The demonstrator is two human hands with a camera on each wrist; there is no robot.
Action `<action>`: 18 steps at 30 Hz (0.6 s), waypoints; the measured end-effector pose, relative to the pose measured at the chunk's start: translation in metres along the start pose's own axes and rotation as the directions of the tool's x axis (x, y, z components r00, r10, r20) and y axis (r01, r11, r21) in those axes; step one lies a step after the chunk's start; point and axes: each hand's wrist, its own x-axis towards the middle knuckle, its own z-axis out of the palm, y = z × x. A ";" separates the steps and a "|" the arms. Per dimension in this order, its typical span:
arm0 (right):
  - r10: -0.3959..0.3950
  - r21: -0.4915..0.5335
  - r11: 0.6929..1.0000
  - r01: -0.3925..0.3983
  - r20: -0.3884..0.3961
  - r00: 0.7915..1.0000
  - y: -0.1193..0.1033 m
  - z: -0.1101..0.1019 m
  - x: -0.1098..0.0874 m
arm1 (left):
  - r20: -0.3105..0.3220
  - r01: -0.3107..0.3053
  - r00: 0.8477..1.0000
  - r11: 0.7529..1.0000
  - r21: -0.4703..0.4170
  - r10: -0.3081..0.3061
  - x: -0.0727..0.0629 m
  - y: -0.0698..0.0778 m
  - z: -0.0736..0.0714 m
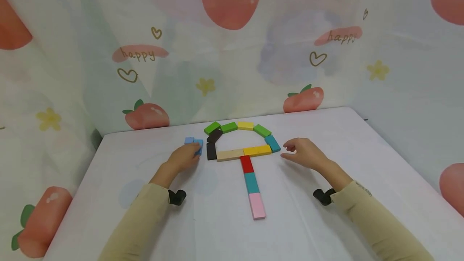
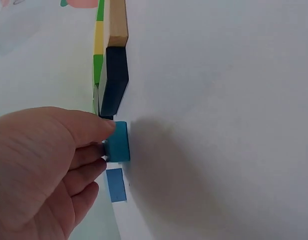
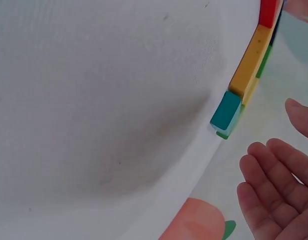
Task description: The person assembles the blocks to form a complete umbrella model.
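Note:
My left hand (image 1: 184, 157) pinches a blue block (image 2: 120, 142) between thumb and fingers, at the left of a shape laid out in coloured blocks. A second, lighter blue block (image 2: 116, 185) lies just beside it. Closest to the held block is an upright-lying black block (image 1: 211, 151), a small gap away. To the right of the shape, my right hand (image 1: 306, 153) hovers with fingers loosely extended and grips nothing. The teal block (image 1: 272, 143) is nearest to it; the two are apart.
Green blocks (image 1: 229, 127) and a yellow block (image 1: 245, 125) form an arc over a row of a wooden block (image 1: 230, 155) and a golden-yellow block (image 1: 257, 150). Below runs a stem of red (image 1: 247, 164), teal (image 1: 251, 183) and pink (image 1: 257, 206) blocks. A patterned cloth hangs behind the white table (image 1: 217, 237).

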 end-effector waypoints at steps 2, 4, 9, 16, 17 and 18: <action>0.002 0.005 1.000 -0.002 0.005 1.000 -0.002 0.000 -0.002 | -0.022 -0.020 1.000 1.000 0.000 0.020 -0.005 0.001 0.001; 0.006 0.007 1.000 -0.006 0.010 1.000 -0.004 0.000 -0.004 | -0.049 -0.039 0.998 0.999 0.002 0.039 -0.011 0.001 0.002; 0.009 0.027 1.000 -0.009 0.002 1.000 -0.010 0.004 -0.008 | -0.108 -0.066 0.992 0.998 -0.013 0.065 -0.026 0.002 0.006; -0.040 0.083 0.996 0.043 -0.044 0.998 -0.024 0.014 -0.016 | -0.148 -0.094 0.985 0.995 -0.032 0.089 -0.043 0.008 0.014; -0.052 0.088 0.995 0.057 -0.055 0.997 -0.026 0.015 -0.017 | -0.150 -0.093 0.985 0.995 -0.035 0.087 -0.044 0.009 0.015; -0.065 0.090 0.993 0.071 -0.064 0.996 -0.028 0.016 -0.018 | -0.155 -0.093 0.984 0.995 -0.035 0.086 -0.046 0.010 0.016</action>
